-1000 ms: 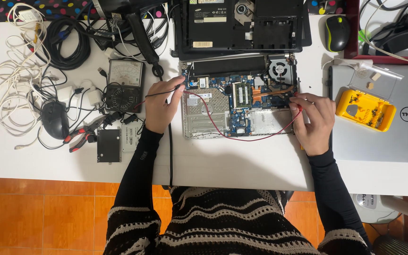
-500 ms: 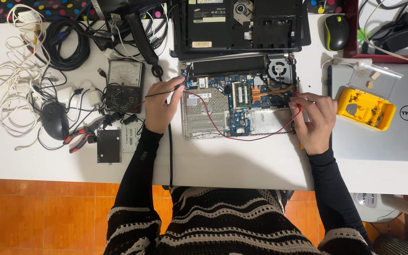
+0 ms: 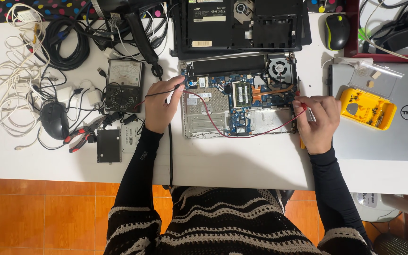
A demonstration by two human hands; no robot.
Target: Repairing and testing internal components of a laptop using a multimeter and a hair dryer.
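Observation:
An opened laptop base (image 3: 242, 101) lies on the white table (image 3: 242, 160), its blue circuit board, memory stick and fan exposed. My left hand (image 3: 160, 106) grips a black test probe (image 3: 166, 92), its tip at the board's left edge. My right hand (image 3: 319, 120) grips a red test probe (image 3: 302, 105) at the board's right edge. A red lead (image 3: 232, 134) curves across the open base between both hands. An analogue meter (image 3: 124, 85) lies just left of my left hand.
A black laptop shell (image 3: 242, 23) sits behind the open base. Coiled black and white cables (image 3: 24, 61), a black mouse (image 3: 55, 120), red-handled pliers (image 3: 83, 137) and a bare drive (image 3: 108, 145) crowd the left. A yellow parts box (image 3: 367, 108) rests on a silver laptop (image 3: 388, 137) at right.

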